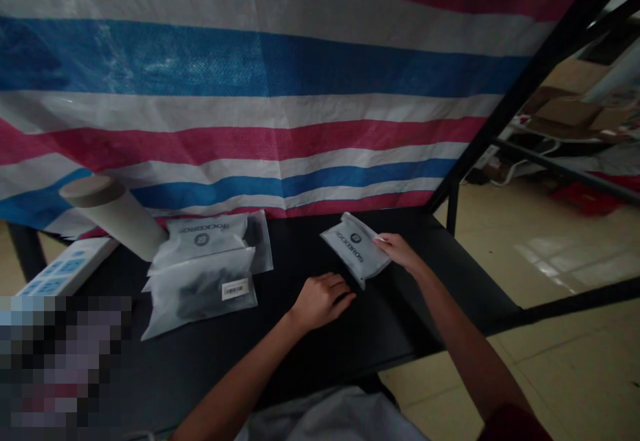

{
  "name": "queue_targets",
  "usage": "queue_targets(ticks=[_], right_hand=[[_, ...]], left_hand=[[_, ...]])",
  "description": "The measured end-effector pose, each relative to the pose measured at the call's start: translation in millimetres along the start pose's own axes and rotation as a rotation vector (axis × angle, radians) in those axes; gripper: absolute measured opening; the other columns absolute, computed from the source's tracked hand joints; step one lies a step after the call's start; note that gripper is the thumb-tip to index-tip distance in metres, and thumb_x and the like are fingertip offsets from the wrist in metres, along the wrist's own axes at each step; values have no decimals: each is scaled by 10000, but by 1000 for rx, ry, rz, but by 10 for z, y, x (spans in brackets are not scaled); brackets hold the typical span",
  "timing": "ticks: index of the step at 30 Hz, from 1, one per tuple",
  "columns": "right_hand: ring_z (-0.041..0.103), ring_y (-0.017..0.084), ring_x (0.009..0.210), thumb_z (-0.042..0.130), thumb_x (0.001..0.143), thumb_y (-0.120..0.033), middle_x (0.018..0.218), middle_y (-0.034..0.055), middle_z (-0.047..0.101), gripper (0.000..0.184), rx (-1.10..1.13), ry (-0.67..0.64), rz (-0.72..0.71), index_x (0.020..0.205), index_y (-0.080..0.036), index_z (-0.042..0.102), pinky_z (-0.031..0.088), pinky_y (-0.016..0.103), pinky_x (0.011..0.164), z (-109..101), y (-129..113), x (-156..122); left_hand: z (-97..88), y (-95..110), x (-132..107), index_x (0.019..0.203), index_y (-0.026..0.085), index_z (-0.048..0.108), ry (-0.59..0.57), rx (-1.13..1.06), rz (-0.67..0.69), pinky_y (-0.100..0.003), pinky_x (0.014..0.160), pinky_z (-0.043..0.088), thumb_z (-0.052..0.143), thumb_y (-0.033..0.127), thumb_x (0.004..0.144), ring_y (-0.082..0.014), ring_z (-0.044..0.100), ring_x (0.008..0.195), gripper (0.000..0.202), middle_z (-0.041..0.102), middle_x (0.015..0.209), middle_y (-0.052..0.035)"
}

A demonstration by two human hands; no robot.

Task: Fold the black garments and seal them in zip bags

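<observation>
A frosted plastic pouch (353,244) with dark "ROCKBROS" lettering is tilted over the right part of the black table (300,354). My right hand (397,251) grips its right edge, thumb on top and the other fingers mostly hidden. Just below the pouch, my left hand (323,301) rests on the tabletop with loosely bent fingers and the thumb apart, holding nothing. To the left lie several similar pouches, partly overlapping: the front pouch (200,294) has a white barcode label and dark contents, and a lettered pouch (210,237) lies behind it.
A pale bottle (117,217) with a brown lid stands at the back left, beside a white power strip (73,264). A striped plastic sheet (280,114) hangs behind the table. A black metal frame (450,174) rises at the right; cardboard boxes (567,111) lie beyond.
</observation>
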State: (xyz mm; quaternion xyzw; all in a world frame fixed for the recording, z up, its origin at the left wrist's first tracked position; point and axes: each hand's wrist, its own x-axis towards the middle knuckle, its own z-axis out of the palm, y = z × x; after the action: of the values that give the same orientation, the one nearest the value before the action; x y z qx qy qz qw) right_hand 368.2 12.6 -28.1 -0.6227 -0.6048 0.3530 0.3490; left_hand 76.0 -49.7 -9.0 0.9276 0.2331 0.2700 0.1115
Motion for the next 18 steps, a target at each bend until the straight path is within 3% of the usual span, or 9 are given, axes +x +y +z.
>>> queue_targets(ticks=[3, 5, 6, 8, 10, 12, 15, 18], right_hand=[[648, 253, 770, 531, 793, -526, 847, 105, 717, 451, -233, 179, 110, 921, -129, 703, 477, 329, 662, -694, 184, -11], [658, 308, 894, 490, 829, -500, 985, 160, 712, 490, -501, 455, 245, 1069, -116, 679, 493, 399, 757, -1060, 264, 14], [652, 333, 959, 477, 846, -509, 1062, 186, 695, 554, -598, 570, 279, 1203, -109, 618, 490, 434, 801, -1188, 287, 32], [630, 375, 1039, 465, 861, -549, 1169, 240, 644, 686, -727, 673, 293, 1352, -71, 490, 482, 478, 842, -1313, 297, 67], [613, 387, 1077, 450, 875, -560, 1223, 264, 607, 727, -814, 655, 213, 1390, -47, 434, 479, 484, 864, -1266, 259, 94], [599, 373, 1101, 437, 891, -528, 1245, 248, 598, 676, -884, 561, 73, 1376, -57, 449, 472, 466, 894, -1077, 188, 112], [578, 335, 1130, 432, 906, -478, 1257, 204, 600, 587, -946, 388, -99, 1350, -97, 481, 448, 438, 955, -628, 82, 129], [501, 328, 1232, 439, 910, -468, 1341, 173, 551, 542, -983, 192, -136, 1336, -140, 510, 396, 452, 1023, -133, 36, 143]], left_hand=[[-31, 25, 24, 899, 176, 664, -1, -2, 2, -274, 701, 506, 452, 327, 973, -155, 634, 783, 271, 682, 866, -28], [-109, 28, 45, 914, 178, 662, 0, -4, 0, -276, 715, 509, 461, 346, 969, -159, 636, 806, 268, 683, 881, -29], [-180, 19, 46, 935, 180, 660, 5, -1, -10, -282, 733, 511, 469, 357, 965, -164, 637, 829, 262, 685, 905, -33], [-395, -39, 8, 1001, 184, 648, 36, 19, -73, -299, 792, 513, 485, 373, 956, -179, 633, 902, 253, 685, 976, -47], [-695, -168, -113, 1072, 188, 626, 99, 61, -209, -321, 855, 504, 483, 360, 955, -194, 618, 976, 252, 674, 1040, -62], [-1027, -376, -323, 1115, 187, 607, 142, 143, -352, -363, 917, 484, 447, 327, 964, -214, 601, 1026, 262, 664, 1075, -75], [-1440, -772, -723, 1151, 172, 601, 184, 343, -572, -445, 937, 465, 410, 296, 948, -272, 584, 1039, 305, 646, 1115, -104], [-1626, -1105, -1031, 1174, 160, 601, 162, 440, -715, -443, 921, 469, 373, 235, 924, -280, 594, 1019, 346, 641, 1148, -112]])
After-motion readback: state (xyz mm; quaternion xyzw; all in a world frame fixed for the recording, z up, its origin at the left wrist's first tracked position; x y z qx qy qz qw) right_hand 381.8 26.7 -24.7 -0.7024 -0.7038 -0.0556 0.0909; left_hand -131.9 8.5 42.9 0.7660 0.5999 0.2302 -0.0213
